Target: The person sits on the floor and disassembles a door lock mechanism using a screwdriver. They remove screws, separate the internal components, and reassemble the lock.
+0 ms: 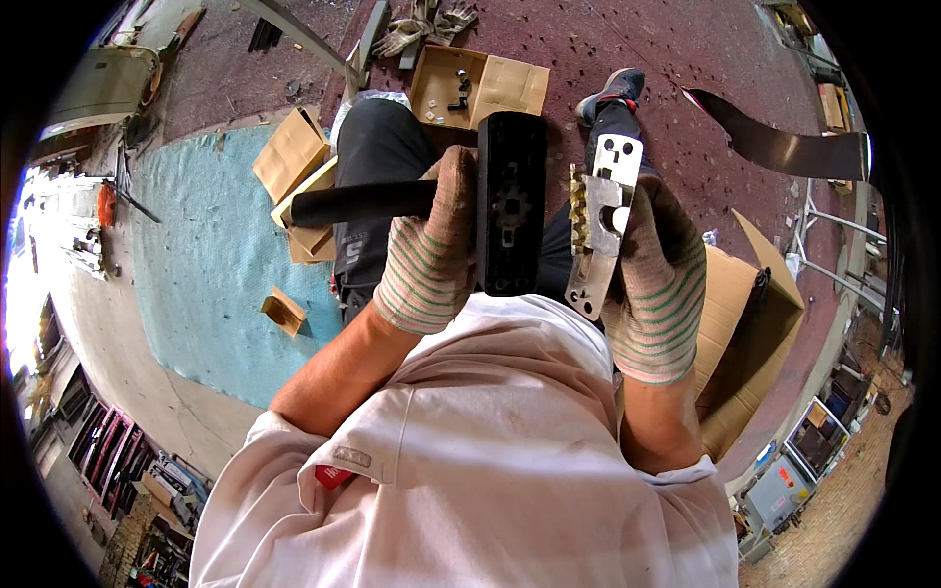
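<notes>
My left hand (428,260), in a striped knit glove, is closed round a black door handle (512,265). Its long rounded plate stands nearly upright in front of me, with a toothed opening in the middle. The lever sticks out to the left past my fingers. In my gloved right hand (662,279) is a silver metal plate (619,176) with round holes, tilted slightly, with a brass-coloured ribbed part along its left side. The two pieces are held side by side, apart, above my lap. My right fingers are partly hidden behind the metal plate.
An open cardboard box (449,88) with small black parts lies on the dark red floor ahead. More cartons (294,157) are by my left leg, on a blue mat (196,265). A large open carton (745,333) stands at my right. Spare gloves (397,37) lie at the top.
</notes>
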A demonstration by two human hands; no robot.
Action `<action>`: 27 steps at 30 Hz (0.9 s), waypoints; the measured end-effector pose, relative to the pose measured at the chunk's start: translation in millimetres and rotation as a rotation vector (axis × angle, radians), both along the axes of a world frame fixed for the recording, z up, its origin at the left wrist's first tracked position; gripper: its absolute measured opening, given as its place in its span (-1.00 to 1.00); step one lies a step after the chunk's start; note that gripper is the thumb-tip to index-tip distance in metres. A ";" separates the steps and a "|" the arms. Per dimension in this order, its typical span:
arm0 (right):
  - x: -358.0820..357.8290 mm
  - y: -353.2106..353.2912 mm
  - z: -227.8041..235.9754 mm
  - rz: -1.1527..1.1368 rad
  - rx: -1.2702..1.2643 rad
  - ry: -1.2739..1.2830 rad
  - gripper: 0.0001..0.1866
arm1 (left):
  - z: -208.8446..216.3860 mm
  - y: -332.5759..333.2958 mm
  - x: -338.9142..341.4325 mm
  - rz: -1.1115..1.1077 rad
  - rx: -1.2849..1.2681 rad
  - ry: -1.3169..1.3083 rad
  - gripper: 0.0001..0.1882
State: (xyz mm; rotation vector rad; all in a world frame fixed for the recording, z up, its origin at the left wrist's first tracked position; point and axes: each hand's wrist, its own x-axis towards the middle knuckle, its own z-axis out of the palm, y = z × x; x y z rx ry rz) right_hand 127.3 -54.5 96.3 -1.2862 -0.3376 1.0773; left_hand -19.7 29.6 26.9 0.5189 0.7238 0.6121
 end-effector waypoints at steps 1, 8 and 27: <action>0.7 -0.6 -0.2 0.026 -0.006 -0.015 -0.84 | 4.3 0.3 2.1 0.013 -0.055 -0.003 -0.61; 0.0 -3.5 1.0 0.047 -0.073 -0.293 -0.84 | -4.3 -0.8 1.1 -0.004 0.060 0.022 -0.46; -0.8 -2.4 4.1 0.128 -0.124 -0.574 -0.86 | 11.2 -3.4 11.1 0.059 0.175 0.179 -0.66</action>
